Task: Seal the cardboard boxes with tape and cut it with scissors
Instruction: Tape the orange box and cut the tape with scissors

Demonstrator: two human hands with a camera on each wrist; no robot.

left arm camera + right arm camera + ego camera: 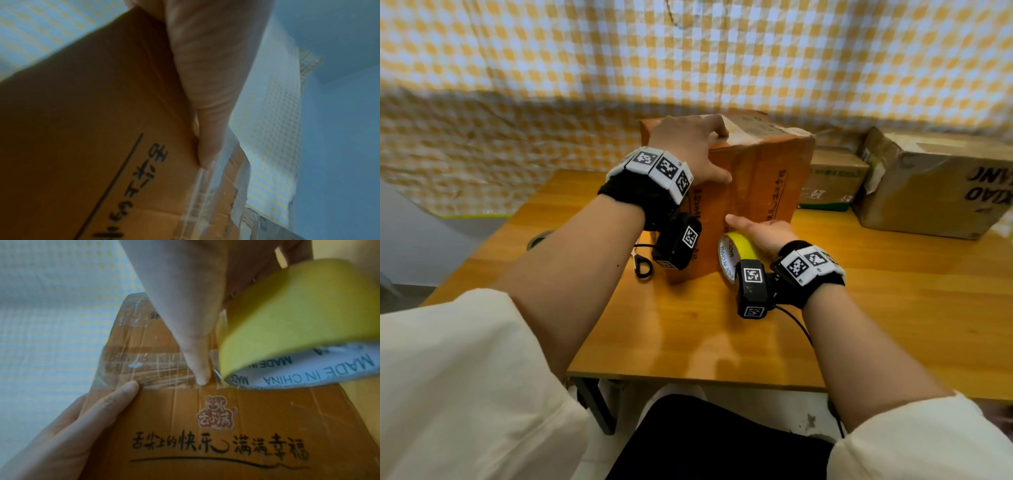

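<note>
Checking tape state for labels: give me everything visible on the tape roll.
The tape roll is yellow, with a white inner core printed "MADE IN CHINA". It stands on edge against the near face of the orange cardboard box, low by the wooden table. The right hand grips it, one straight finger pressing clear tape onto the box.

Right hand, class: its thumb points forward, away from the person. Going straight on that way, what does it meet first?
The orange box: the right hand already appears to press its near face, though contact depth is uncertain.
</note>
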